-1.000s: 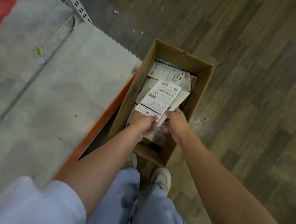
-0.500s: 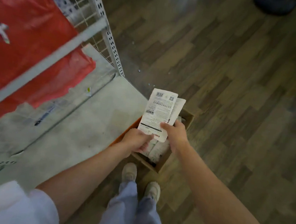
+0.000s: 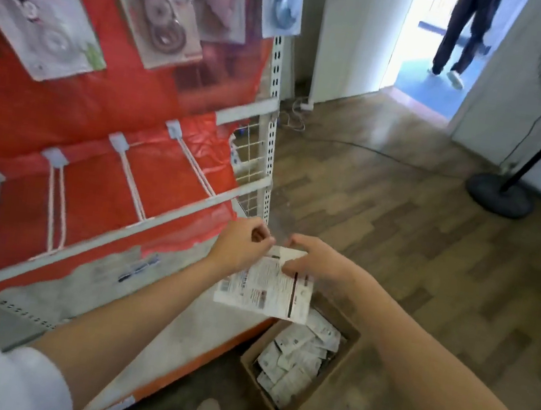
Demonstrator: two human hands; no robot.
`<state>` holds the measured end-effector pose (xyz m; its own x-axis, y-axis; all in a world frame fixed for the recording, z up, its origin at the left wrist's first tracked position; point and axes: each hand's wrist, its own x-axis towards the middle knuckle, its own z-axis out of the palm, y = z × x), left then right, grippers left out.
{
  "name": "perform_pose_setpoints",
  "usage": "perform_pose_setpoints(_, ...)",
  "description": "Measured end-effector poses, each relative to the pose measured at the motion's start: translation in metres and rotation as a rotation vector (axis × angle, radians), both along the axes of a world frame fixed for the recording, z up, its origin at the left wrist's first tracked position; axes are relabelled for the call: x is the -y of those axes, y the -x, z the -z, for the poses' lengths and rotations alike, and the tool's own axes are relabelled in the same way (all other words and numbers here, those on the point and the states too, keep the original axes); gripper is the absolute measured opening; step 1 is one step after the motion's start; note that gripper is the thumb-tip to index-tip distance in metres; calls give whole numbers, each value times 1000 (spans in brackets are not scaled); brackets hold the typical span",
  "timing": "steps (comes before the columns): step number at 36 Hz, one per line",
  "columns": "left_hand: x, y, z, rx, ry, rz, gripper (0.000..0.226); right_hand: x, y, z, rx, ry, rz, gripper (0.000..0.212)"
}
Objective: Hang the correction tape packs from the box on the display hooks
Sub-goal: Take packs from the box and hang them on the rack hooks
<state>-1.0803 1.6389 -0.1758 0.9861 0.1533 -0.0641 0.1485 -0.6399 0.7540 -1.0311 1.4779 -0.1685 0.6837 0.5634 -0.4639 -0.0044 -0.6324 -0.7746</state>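
Fingers of both hands were curled round a small bunch of correction tape packs [image 3: 265, 285], held printed backs up above the box. The left hand [image 3: 239, 247] gripped the top left edge; the right hand [image 3: 318, 262] pinched the top right, thumb on the printed card. How many packs were in the bunch could not be told.

Below and just right of the held packs, a cardboard box [image 3: 271, 397] stood on the wooden floor [image 3: 411, 251], touching or just beside the orange edge of the grey base shelf [image 3: 150, 320]. It was open at the top and held a loose heap of white packs [image 3: 297, 359], lying at mixed angles.

Beyond the hands, a row of white display hooks [image 3: 128, 176] projected from a rail against a red backing sheet [image 3: 101, 120]; four hooks in this row carried nothing. Higher up, other hooks held blurred carded goods [image 3: 164, 8].

At the far right, a fan stand [image 3: 500, 197] stood near a doorway, where a person's legs [image 3: 456, 36] were visible.
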Motion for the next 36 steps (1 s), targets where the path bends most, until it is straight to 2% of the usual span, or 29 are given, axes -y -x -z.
perform_pose_setpoints(4, -20, 19, -40, 58, -80, 40, 7, -25, 1, -46, 66, 29, -227, 33)
perform_pose_setpoints(9, -57, 49, -80, -18, -66, 66, 14, -59, 5, -92, 163, 4, -331, 17)
perform_pose_setpoints(11, -76, 66, -93, -66, -62, 68, 21, -77, 10, -109, 225, -21, -345, 18)
perform_pose_setpoints(13, -91, 79, -102, -132, 64, 90, 27, -92, 9, -119, 249, -88, -322, 22)
perform_pose_setpoints(16, -117, 107, -111, -165, 316, 39, 21, -122, 20, -135, 255, -177, -289, 16)
perform_pose_setpoints(18, -131, 126, -117, -122, 370, -25, 17, -145, 29, -140, 241, -246, -280, 19)
perform_pose_setpoints(21, -155, 155, -117, -58, 451, -154, 22, -180, 46, -140, 210, -367, -200, 18)
perform_pose_setpoints(25, -188, 197, -109, 51, 571, -363, 18, -223, 77, -137, 84, -538, -80, 16)
perform_pose_setpoints(28, -206, 222, -108, 200, 647, -504, 13, -250, 102, -127, -60, -547, -87, 30)
perform_pose_setpoints(31, -224, 239, -107, 334, 673, -630, 23, -271, 133, -119, -69, -460, -170, 61)
perform_pose_setpoints(32, -230, 244, -106, 365, 669, -657, 27, -278, 144, -116, -82, -455, -198, 58)
perform_pose_setpoints(34, -242, 252, -102, 397, 677, -695, 35, -291, 166, -110, -113, -473, -255, 26)
perform_pose_setpoints(36, -252, 260, -100, 402, 669, -722, 44, -303, 182, -102, -80, -501, -270, 24)
